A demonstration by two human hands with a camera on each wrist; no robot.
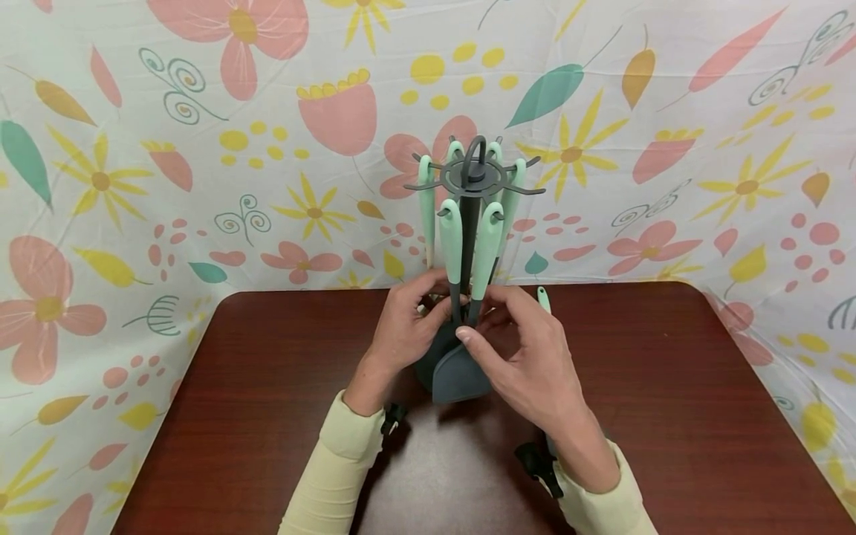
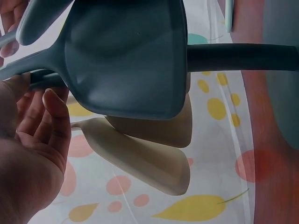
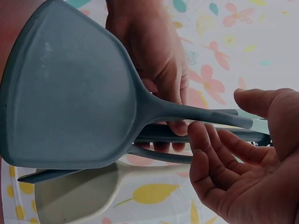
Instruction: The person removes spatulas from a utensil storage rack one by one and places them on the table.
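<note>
A dark utensil stand (image 1: 470,245) holds several hanging utensils with mint-green handles. My left hand (image 1: 404,327) reaches in from the left and grips the stand's pole, thumb and fingers round it. At the front right hangs a grey turner (image 3: 70,93), its broad blade facing the right wrist camera. My right hand (image 1: 535,364) is beside its neck, thumb held away from the loosely bent fingers, fingertips right at the neck. Another grey turner (image 2: 126,60) hangs near the left hand. Behind it, beige utensil heads (image 2: 140,154) show in the left wrist view.
The stand is on a dark red-brown table (image 1: 267,416). Behind my right hand, the mint-green handle end (image 1: 544,299) of another utensil shows, the rest largely hidden by the arm. A floral cloth (image 1: 200,148) hangs behind the table.
</note>
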